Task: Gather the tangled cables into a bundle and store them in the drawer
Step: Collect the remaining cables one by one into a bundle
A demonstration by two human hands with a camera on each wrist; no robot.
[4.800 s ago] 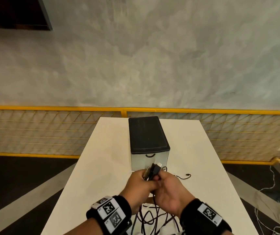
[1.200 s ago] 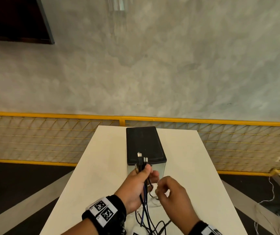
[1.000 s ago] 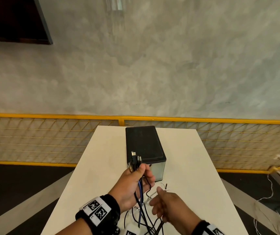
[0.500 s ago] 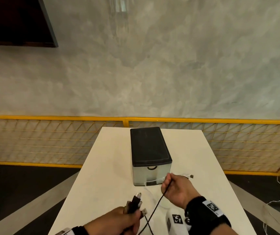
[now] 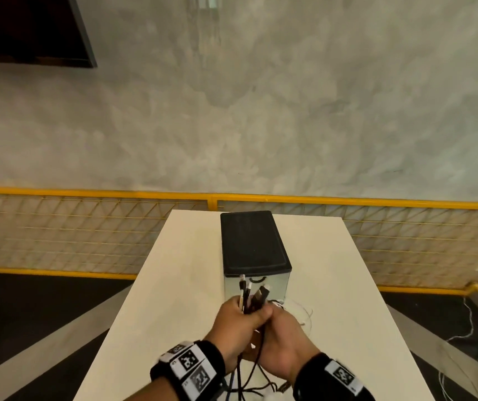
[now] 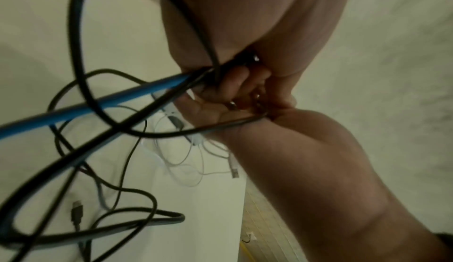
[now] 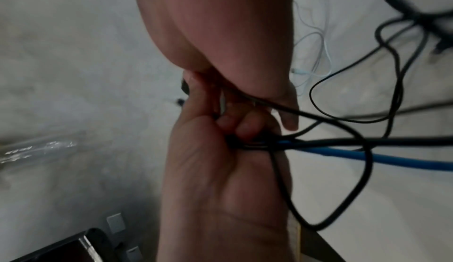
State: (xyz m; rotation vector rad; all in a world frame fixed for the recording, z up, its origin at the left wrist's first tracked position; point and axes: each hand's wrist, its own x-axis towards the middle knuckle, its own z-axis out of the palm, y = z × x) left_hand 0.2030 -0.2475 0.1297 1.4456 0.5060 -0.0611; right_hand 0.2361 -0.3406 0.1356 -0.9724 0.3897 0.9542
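Note:
A fistful of cable ends (image 5: 251,293) sticks up from my left hand (image 5: 239,324), which grips the bundle just in front of the drawer unit (image 5: 250,241). Its drawer (image 5: 272,285) is closed and has a black handle. My right hand (image 5: 285,334) is pressed against the left and pinches a thin black cable (image 7: 289,111) beside the bundle. A blue cable (image 6: 98,103) and thick black cables (image 6: 81,155) trail from the left fist down to the table. The same blue cable (image 7: 367,157) shows in the right wrist view.
The white table (image 5: 185,285) is narrow, with dark floor at both sides. Thin white cables (image 6: 186,161) and a loose black plug (image 6: 77,212) lie on it below my hands. A yellow mesh railing (image 5: 347,202) stands behind the table.
My left hand has risen from the table's near edge to just in front of the drawer. My right hand has come back from beside the drawer with a black cable and joined the left.

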